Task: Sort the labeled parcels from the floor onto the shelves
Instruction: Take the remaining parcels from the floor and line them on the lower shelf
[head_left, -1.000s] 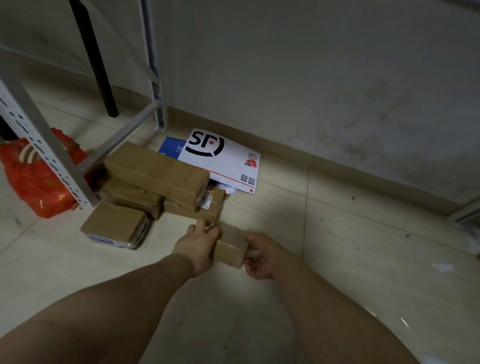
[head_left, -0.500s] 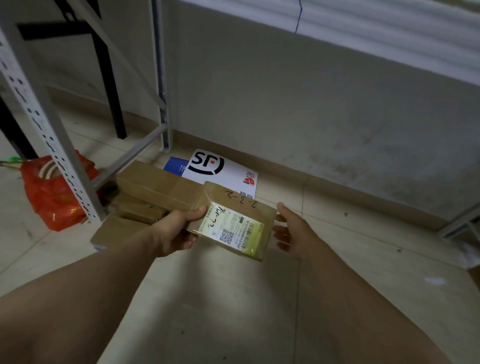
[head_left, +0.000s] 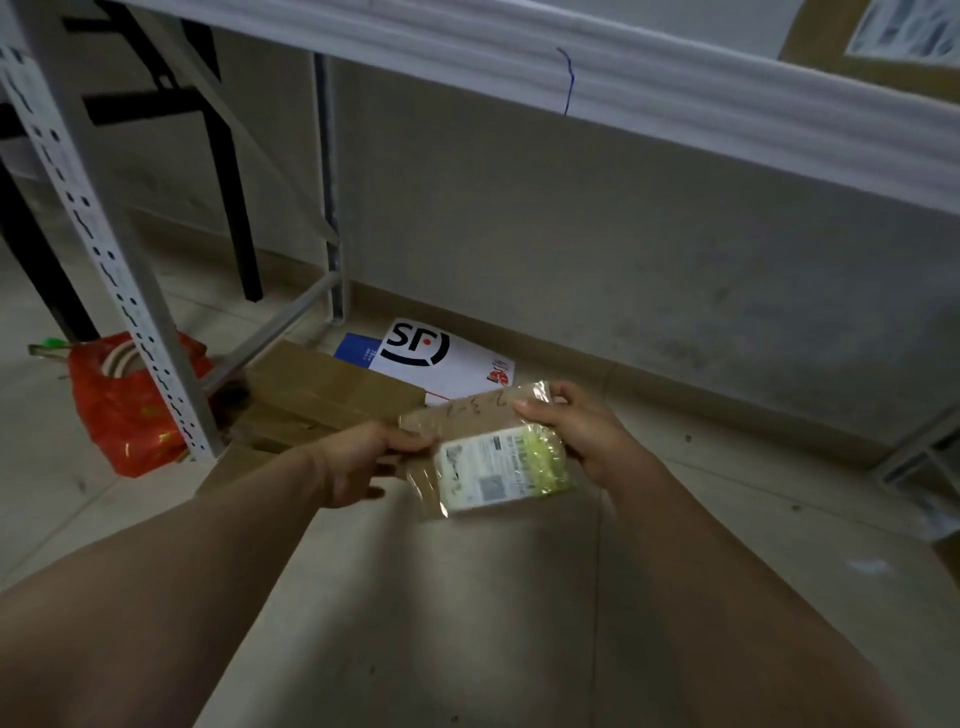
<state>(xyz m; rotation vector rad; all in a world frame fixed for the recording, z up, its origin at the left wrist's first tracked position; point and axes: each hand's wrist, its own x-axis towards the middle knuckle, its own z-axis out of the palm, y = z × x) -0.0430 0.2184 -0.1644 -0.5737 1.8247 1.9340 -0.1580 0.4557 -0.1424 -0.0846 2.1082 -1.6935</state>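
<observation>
Both hands now close on the small brown cardboard parcel with a white and yellow-green label (head_left: 480, 457), where half a second ago only the left hand (head_left: 363, 462) held it and the right hand (head_left: 576, 431) hung open beside it; the parcel has also come up and turned, and the view has tilted upward to show more of the white shelf edge (head_left: 623, 98) across the top of the frame. At centre frame the left grip pinches the parcel's left end, thumb on top, while the right grip wraps its upper right corner, fingers over the taped face with handwritten marks. Held clear of the pale tiled floor (head_left: 467, 597), the parcel runs its long axis from upper left to lower right, label facing the camera though blurred. Behind it, at centre left, the pile of brown cardboard boxes (head_left: 332, 389) and the white flat mailer with a black logo (head_left: 441, 358) wait on the floor beside the grey perforated shelf upright (head_left: 119, 291) and a red plastic bag (head_left: 124, 410). Since the shelf lies above and beyond both hands, the coming move is likely a lift up and forward; the right hand sits nearer the shelf edge and seems better placed to carry it.
</observation>
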